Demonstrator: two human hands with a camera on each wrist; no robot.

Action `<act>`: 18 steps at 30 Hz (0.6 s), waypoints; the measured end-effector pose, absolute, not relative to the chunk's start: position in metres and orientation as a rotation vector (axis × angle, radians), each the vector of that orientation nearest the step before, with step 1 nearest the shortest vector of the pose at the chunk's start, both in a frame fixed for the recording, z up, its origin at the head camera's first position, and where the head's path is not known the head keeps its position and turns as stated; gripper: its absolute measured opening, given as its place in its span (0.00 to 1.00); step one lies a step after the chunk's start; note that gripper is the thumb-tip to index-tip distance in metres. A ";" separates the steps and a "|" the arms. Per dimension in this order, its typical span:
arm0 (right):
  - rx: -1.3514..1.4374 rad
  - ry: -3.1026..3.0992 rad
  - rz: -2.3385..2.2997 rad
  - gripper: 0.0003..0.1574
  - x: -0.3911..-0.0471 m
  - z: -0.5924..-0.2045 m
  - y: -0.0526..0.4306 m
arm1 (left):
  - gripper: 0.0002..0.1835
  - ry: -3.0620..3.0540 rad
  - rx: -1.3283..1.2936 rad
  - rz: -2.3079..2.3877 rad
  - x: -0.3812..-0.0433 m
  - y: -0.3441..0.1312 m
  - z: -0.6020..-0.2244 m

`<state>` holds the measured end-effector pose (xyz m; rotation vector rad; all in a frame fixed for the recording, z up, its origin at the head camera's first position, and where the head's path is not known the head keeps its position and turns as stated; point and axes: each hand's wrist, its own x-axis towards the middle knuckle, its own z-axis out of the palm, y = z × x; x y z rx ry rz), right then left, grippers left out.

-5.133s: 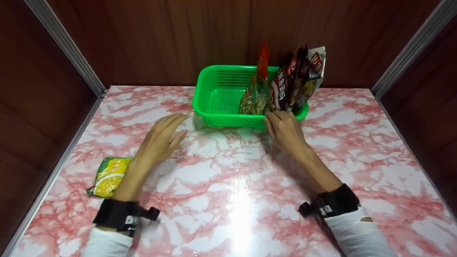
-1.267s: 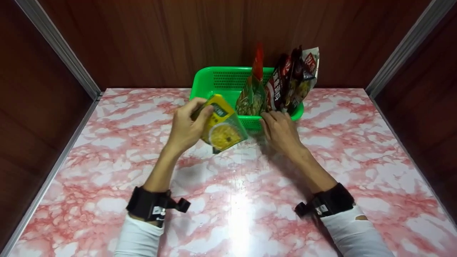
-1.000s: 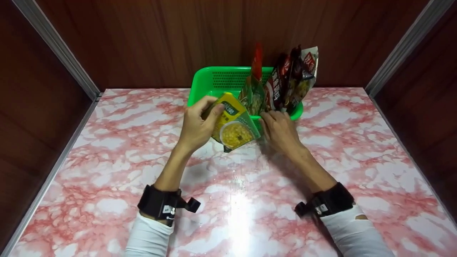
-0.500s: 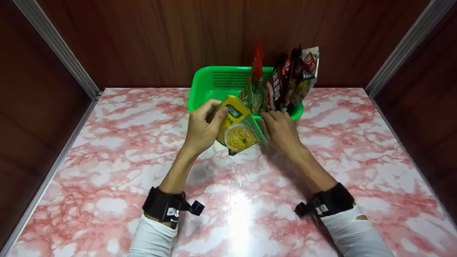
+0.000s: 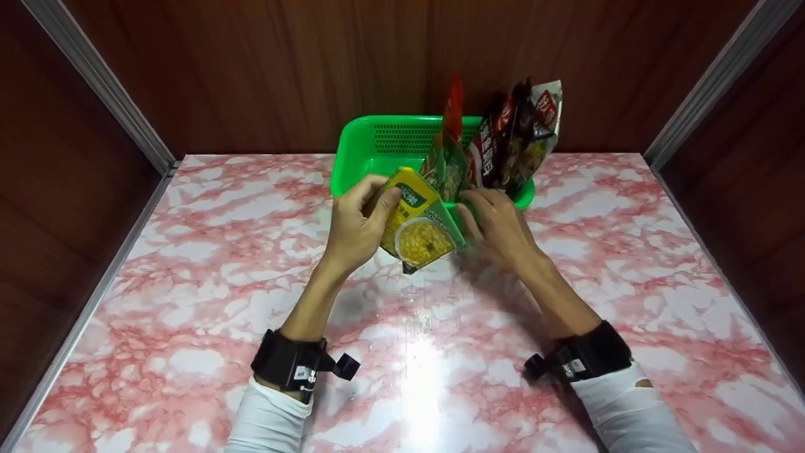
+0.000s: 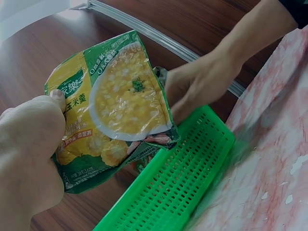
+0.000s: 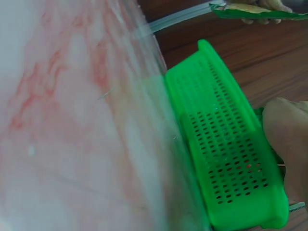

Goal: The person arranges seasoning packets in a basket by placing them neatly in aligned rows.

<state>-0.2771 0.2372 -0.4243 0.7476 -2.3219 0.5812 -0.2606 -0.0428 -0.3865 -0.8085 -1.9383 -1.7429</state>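
Note:
In the head view, my left hand (image 5: 358,223) pinches a yellow-and-green soup packet (image 5: 421,236) by its upper left corner, thumb on the printed front. The packet hangs tilted before the front wall of a green plastic basket (image 5: 352,151). The left wrist view shows the packet (image 6: 125,91) close up, with a bowl of corn soup printed on it. My right hand (image 5: 500,226) is at the basket's front rim, its fingers loosely bent over it. Inside the basket, near these fingers, stand a green pouch with a red top (image 5: 448,167) and dark red sauce pouches (image 5: 494,148).
The basket stands on a pink-and-white marbled table (image 5: 207,251) close to the brown wood-grain back wall (image 5: 264,75). A pouch with a white edge (image 5: 553,107) leans out at the basket's right end. Side walls with metal strips bound the table.
My left hand picked the soup packet up from the left of the table and brought it to the basket, then held still. Over the last half second, my right hand has shifted slightly at the rim.

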 end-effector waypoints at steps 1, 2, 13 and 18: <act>0.751 -2.303 0.612 0.17 -0.276 -0.421 0.236 | 0.07 -1.937 -0.799 -1.747 -0.261 -0.043 -0.387; 0.754 -2.283 0.643 0.16 -0.275 -0.418 0.235 | 0.07 -1.937 -0.789 -1.750 -0.261 -0.043 -0.387; 0.740 -2.093 1.145 0.24 -0.244 -0.380 0.215 | 0.08 -1.927 -0.738 -1.728 -0.260 -0.040 -0.389; 0.780 -2.107 1.323 0.33 -0.232 -0.373 0.211 | 0.08 -1.920 -0.705 -1.722 -0.260 -0.035 -0.390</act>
